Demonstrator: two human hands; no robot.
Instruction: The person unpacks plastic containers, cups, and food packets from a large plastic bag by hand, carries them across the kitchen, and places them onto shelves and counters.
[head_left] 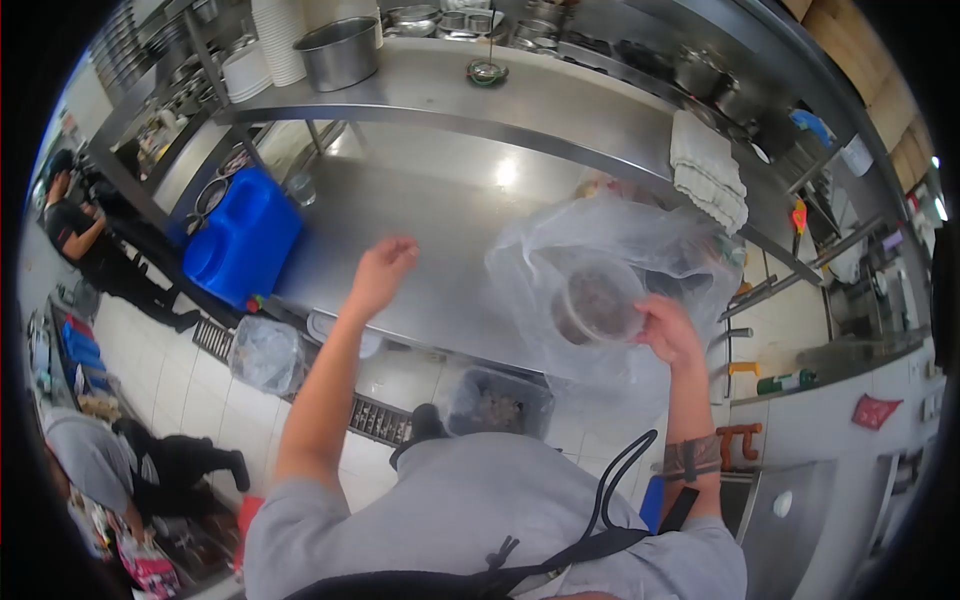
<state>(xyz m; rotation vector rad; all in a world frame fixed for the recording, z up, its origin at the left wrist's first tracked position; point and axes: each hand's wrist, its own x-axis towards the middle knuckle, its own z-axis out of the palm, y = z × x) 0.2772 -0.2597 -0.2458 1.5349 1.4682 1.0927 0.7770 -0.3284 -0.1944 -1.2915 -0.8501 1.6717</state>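
My right hand grips the rim of a round clear plastic container that is tilted toward me. Something dark or brownish shows through the container, but I cannot make out what it is. Behind and under it spreads a large translucent plastic bag on the steel table. My left hand is raised over the table's left part, away from the container. Its fingers are loosely bent, and nothing shows in them.
A blue jerrycan and a clear cup are at the table's left. Above runs a steel shelf with a metal pot and a folded white cloth. A grey bin stands below. Two people are at left.
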